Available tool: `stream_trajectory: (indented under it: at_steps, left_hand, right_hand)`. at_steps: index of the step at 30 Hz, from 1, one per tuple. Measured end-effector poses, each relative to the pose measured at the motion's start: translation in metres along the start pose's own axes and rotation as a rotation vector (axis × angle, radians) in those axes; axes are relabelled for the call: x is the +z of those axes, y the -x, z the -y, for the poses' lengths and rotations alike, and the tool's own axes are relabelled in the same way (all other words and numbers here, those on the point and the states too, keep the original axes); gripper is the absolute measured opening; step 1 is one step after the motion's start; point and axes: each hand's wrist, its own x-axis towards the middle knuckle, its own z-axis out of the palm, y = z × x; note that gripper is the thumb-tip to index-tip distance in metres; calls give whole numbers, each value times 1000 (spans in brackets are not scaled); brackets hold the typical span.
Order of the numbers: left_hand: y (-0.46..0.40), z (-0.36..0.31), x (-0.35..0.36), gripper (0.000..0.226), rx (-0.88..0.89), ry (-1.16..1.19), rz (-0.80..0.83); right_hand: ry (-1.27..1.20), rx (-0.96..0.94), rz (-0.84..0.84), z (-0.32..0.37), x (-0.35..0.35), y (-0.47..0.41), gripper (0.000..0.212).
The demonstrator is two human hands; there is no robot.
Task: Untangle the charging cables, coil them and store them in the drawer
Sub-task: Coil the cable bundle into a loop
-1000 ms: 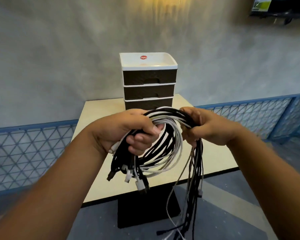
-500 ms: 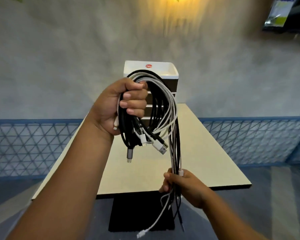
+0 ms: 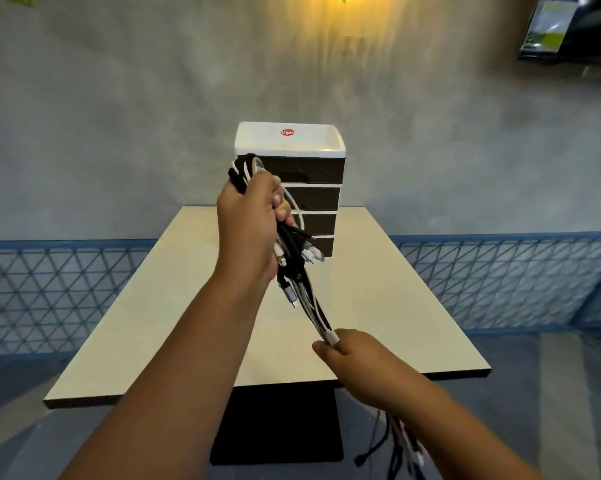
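**Desk:** What sits nearest the camera?

**Photographer:** The right hand [image 3: 356, 362], low and near, its grip closed round the lower run of the charging cables [image 3: 300, 271]. A white plug pokes out just above its fingers, and loose ends trail below the wrist toward the floor.

**Desk:** And what has changed?

**Photographer:** A second ago both hands met at one bunched coil at chest height. Since then the right hand has slid down the strands while the left hand [image 3: 248, 233] has risen, so the bundle is now drawn out into a taut slanted line between them.

**Desk:** The left hand's grip?

**Photographer:** Clenched on the top of the bundle, black and white loops standing above the knuckles, several plugs splaying out just beneath the fist.

**Desk:** What does that mean for the job?

**Photographer:** By my reading, this is still the untangling stage. Stretching the bundle shows which strands run free and which cross. No single cable has been parted, and none is coiled.

**Desk:** And beyond the hands?

**Photographer:** The pale counter [image 3: 174, 323] lies under them, with nothing of the cables on it. At its far edge, against the grey wall, stands the drawer unit [image 3: 323, 174], all its dark drawers closed. Storage looks some way off.
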Motion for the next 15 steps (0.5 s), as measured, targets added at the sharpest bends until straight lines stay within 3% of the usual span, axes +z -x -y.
stream_trajectory:
  at_steps: [3, 6, 9, 12, 15]
  left_hand:
    - [7, 17, -1, 3, 93, -232, -104]
    - [15, 30, -5, 9, 178, -442, -102]
    - [17, 35, -11, 15, 244, -607, -63]
    - [9, 32, -17, 15, 135, -733, -25]
    - [3, 27, -20, 16, -116, -693, 51]
  right_hand:
    - [315, -11, 7, 16, -13, 7, 34]
    - [605, -90, -40, 36, -30, 12, 30]
    - [738, -200, -84, 53, -50, 9, 31]
    - [843, -341, -63, 69, -71, 7, 30]
    - [927, -527, -50, 83, -87, 8, 26]
